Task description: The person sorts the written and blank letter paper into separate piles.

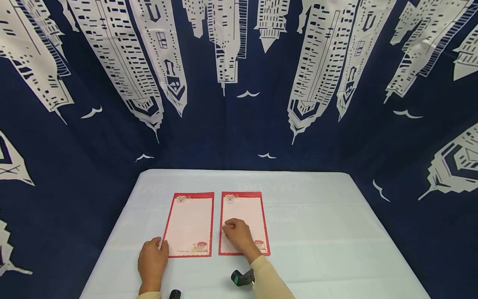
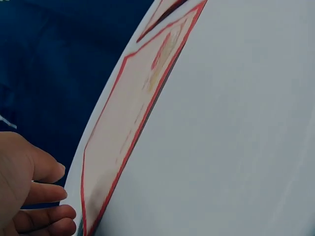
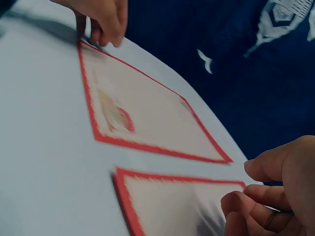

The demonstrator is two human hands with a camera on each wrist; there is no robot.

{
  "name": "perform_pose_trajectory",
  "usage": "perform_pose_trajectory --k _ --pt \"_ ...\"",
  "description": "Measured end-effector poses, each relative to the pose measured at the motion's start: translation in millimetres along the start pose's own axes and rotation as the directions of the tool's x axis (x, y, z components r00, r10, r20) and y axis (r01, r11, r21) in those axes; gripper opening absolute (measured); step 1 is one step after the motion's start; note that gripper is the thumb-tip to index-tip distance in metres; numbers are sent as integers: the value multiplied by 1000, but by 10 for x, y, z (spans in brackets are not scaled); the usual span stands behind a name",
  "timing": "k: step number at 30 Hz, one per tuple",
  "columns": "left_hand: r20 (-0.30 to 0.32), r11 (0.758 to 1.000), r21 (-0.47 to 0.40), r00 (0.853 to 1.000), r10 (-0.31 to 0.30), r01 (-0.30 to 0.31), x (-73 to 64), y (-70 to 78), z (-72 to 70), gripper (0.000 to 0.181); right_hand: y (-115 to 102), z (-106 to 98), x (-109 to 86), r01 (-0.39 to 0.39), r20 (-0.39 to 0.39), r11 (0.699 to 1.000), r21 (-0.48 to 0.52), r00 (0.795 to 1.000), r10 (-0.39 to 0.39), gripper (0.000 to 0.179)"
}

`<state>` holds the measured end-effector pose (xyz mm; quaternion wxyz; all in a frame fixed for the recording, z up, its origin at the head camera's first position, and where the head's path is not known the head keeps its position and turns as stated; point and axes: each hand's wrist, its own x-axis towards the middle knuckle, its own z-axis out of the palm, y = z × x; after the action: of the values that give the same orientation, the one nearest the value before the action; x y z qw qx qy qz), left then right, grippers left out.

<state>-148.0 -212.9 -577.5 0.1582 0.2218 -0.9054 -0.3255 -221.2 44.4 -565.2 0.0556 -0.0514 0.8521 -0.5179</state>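
1. Paper [image 1: 189, 224] with a red border lay on the bench [image 1: 317, 224], low in the frame, left of centre; a second paper [image 1: 244, 209] lay just right.
2. Left hand [image 1: 153, 261] was at the first paper's left edge, thumb and fingers apart.
3. Right hand [image 1: 239, 236] hung over the second paper, fingers loosely bent, thumb apart.
4. Black device [image 1: 242, 278] sat beside the right sleeve [image 1: 270, 278].

The left red-bordered sheet [image 1: 189, 226] and right red-bordered sheet [image 1: 244, 207] are seen as smooth, matt paper, the white tabletop [image 1: 317, 220] as smooth and dull, the navy skyline backdrop [image 1: 224, 128] and beige sleeve [image 1: 270, 278] as matt cloth.
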Motion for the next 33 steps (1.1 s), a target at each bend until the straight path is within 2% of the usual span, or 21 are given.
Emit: perform_pose_trajectory --k 3,5,10,12,16,19,22,26,30,33 --pt "8 999 -20 999 33 -33 -52 95 57 36 80 -226 -18 -36 -57 999 -19 998 35 29" --pt "30 996 -65 998 61 -59 -87 194 102 36 138 -366 -26 -57 -103 996 -62 993 51 29" --pt "136 974 -206 983 125 -96 -212 508 278 36 303 -627 -94 -102 -202 983 -155 977 70 28" --pt "186 964 -244 970 158 -110 -261 630 363 38 356 -692 -124 -101 -231 978 -181 971 58 28" --pt "274 949 -275 934 229 -153 -366 827 549 45 470 -780 -202 -109 -294 967 -233 955 37 29" --pt "317 944 -269 908 273 -190 -407 937 644 51 510 -811 -244 -113 -320 962 -249 947 28 30" --pt "341 943 -258 894 291 -209 -437 1012 688 55 526 -808 -264 -127 -321 964 -235 946 47 31" --pt "345 945 -249 892 292 -213 -478 1068 727 55 543 -815 -274 -135 -316 964 -229 947 58 28" --pt "335 943 -244 893 302 -227 -520 1089 744 54 533 -833 -281 -114 -305 964 -239 952 37 26" --pt "308 936 -224 892 331 -270 -551 1100 745 51 516 -843 -292 -107 -291 964 -243 956 33 27"
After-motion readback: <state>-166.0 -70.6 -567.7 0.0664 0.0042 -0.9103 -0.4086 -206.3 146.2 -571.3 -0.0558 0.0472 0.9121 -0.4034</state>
